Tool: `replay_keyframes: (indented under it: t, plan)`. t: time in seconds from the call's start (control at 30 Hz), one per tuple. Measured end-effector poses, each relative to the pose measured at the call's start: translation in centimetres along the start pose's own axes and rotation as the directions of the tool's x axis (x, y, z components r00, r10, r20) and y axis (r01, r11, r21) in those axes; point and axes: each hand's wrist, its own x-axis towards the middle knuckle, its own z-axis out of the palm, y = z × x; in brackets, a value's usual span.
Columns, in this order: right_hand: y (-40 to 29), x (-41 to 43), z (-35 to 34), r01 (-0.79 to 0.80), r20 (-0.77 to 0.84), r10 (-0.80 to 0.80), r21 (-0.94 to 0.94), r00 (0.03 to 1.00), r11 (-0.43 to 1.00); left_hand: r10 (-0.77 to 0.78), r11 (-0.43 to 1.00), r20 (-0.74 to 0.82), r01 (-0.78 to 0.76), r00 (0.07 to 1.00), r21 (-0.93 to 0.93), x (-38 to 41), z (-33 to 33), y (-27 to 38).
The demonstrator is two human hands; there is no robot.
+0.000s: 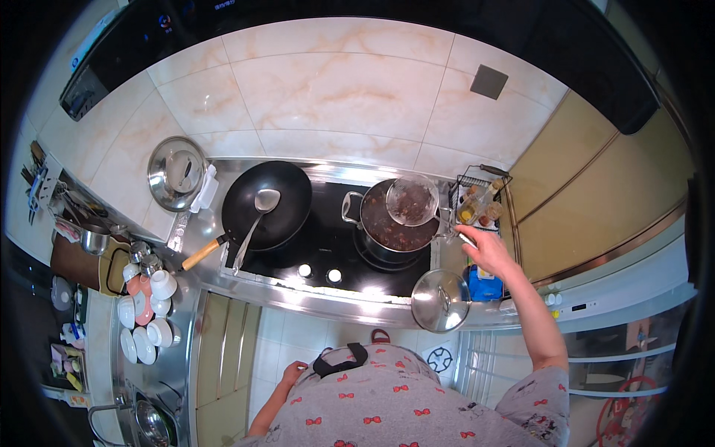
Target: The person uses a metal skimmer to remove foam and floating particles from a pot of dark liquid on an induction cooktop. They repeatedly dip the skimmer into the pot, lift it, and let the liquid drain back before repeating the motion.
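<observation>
My right hand (487, 250) is closed around the handle of a wire-mesh strainer (412, 200). The strainer's round basket sits over the far right part of a two-handled steel pot (391, 250), and dark bits show through the mesh. Dark brown liquid (385, 228) with reddish pieces fills the pot. Down at my waist hangs my left hand (293, 373), beside my shirt and away from the stove; its palm and inner fingers are hidden. A glass pot lid (440, 300) rests by the stove's front right corner.
Left on the black cooktop (329, 229) stands a wok (282, 184) holding a metal spatula (267, 200); its wooden handle (202, 254) juts toward the front left. Seasoning bottles fill a wire rack (505, 195) at right. White bowls (162, 285) crowd the left counter. A range hood (357, 10) overhangs.
</observation>
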Motion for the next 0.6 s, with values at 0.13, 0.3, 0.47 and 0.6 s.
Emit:
replay_keyframes:
  t: [0.13, 0.3, 0.47, 0.6]
  plan:
    - [-2.4, 1.1, -3.2, -0.091, 0.127, 0.130, -0.276, 0.983, 0.957, 0.052, 0.998, -0.029, -0.051, 0.998, 0.034, -0.6, -0.3, 0.5]
    - [-2.2, 1.1, -3.3, -0.053, 0.174, 0.103, -0.272, 0.979, 0.961, -0.009, 1.000, 0.002, 0.009, 1.000, -0.013, -0.6, -0.3, 0.6]
    - [-1.5, 0.9, -1.7, -0.014, 0.218, 0.068, -0.240, 0.974, 0.971, 0.067, 0.997, -0.028, -0.067, 0.997, -0.030, -0.5, 0.3, -1.4]
    - [-2.7, 1.0, -0.6, -0.042, 0.281, 0.081, -0.144, 0.956, 0.989, -0.002, 0.998, -0.001, 0.002, 1.000, -0.056, -0.4, 0.3, -1.6]
